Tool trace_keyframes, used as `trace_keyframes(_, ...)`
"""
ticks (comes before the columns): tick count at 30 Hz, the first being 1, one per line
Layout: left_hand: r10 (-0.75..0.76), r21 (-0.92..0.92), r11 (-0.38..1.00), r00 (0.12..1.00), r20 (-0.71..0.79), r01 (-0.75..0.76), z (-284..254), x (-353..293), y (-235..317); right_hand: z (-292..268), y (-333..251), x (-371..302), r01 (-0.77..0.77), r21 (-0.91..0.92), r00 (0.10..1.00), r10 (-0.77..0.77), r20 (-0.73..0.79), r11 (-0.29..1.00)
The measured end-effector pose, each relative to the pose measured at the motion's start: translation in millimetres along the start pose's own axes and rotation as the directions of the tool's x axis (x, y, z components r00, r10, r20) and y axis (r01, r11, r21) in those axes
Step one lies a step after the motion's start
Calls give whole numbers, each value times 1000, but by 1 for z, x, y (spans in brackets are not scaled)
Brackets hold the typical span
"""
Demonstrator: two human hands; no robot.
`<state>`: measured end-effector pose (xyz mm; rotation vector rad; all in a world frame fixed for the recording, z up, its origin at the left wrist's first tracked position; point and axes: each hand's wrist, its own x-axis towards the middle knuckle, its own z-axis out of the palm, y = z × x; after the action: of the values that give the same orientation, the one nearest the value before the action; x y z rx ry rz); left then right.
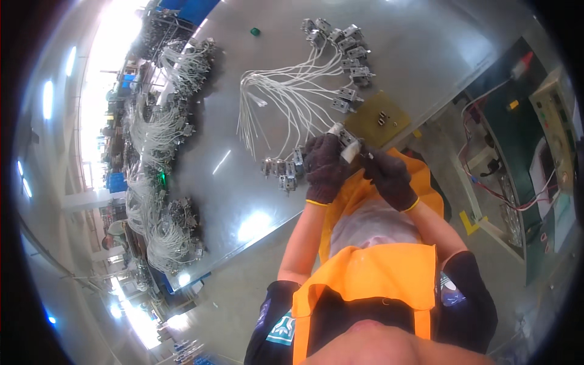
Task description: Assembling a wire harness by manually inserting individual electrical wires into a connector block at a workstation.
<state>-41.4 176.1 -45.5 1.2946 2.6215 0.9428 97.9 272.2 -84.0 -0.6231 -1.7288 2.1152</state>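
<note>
- Left hand (324, 165) grips 1 metal unit (345, 137) beside the tan board (365, 123); right hand's (389, 176) hold I cannot tell.
- I judge it unfinished; the board bears small parts (382, 118).

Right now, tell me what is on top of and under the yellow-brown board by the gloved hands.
On top of the board lie several small metallic-looking pieces, too small to identify. Whatever lies under it is hidden by the board itself.
</note>
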Motion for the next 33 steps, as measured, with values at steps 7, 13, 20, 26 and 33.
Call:
trace_keyframes(7,-62,72,995,998,-16,63,-8,5,20,-13,4,21,644,-711,629,-725,281,283)
trace_keyframes(13,-75,5,997,994,-80,76,1,-1,12,-7,1,14,238,-108,967,-225,123,965)
trace_keyframes(20,300,197,942,944,-136,-271,7,-4,-25,12,-7,-6,-433,706,882,424,205,560)
trace_keyframes(26,-8,-408,907,973,233,105,-5,-3,-41,-10,36,20,10,337,1000,-7,-12,942)
trace_keyframes(33,36,-17,999,998,-52,-37,17,6,-7,-35,19,49,97,535,982,7,-190,840)
